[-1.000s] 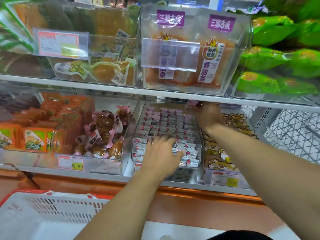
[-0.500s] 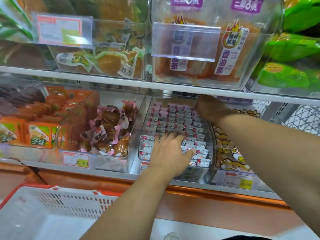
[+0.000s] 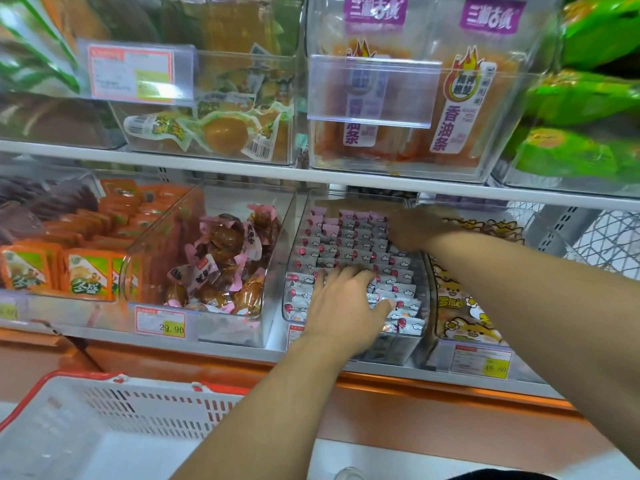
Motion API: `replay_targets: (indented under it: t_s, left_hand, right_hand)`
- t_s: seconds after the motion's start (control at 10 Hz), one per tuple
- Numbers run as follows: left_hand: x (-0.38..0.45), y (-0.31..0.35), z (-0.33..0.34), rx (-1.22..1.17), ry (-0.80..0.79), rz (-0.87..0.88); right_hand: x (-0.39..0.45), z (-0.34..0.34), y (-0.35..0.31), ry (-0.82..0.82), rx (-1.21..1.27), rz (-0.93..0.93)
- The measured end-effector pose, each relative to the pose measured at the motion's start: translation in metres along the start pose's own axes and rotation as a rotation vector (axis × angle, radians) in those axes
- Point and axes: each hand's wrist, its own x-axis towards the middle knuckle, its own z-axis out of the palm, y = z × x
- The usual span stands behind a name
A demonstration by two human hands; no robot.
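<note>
Bare forearms; left hand, right hand bare; dark garment at bottom edge

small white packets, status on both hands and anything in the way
Left hand flat on front rows of small white packets. Right hand at the back rows, blurred, grip unclear. Upper shelf close over right hand.

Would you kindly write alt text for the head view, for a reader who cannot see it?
Two hands reach into a clear bin of white sachets on a shop shelf: the left hand lies flat on the front rows, the right hand, blurred, at the back. A white basket sits below.
</note>
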Motion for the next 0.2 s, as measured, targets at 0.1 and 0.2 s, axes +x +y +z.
replay_targets:
  t_s: [0.1,0.2]
  left_hand:
    - [-0.001,0.001,-0.002,-0.029,0.029,-0.004]
    - [-0.004,0.004,-0.006,-0.026,0.056,-0.014]
  right_hand:
    - [-0.008,0.0,0.001,0.071,0.063,0.038]
    - [-0.027,-0.005,-0.002,0.12,0.182,0.063]
